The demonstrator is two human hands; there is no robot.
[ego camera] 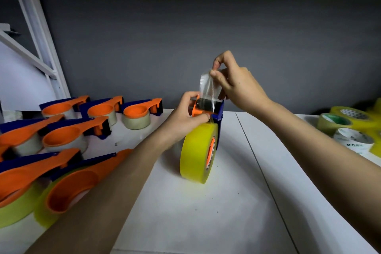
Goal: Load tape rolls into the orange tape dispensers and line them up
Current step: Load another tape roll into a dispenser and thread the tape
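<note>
Centre frame: a dispenser point(208, 109) stands on edge on the white table point(206, 212), long axis upright, cutter end at top, yellow roll point(195, 154) at the bottom touching the table. Left hand point(185, 117) grips the dispenser's upper part. Right hand point(237, 84) pinches the clear tape end point(208, 86), drawn up above the cutter. Left of frame: loaded dispensers point(70, 130) lie flat in rows, handles pointing toward upper right. Right edge: loose rolls point(350, 126).
</note>
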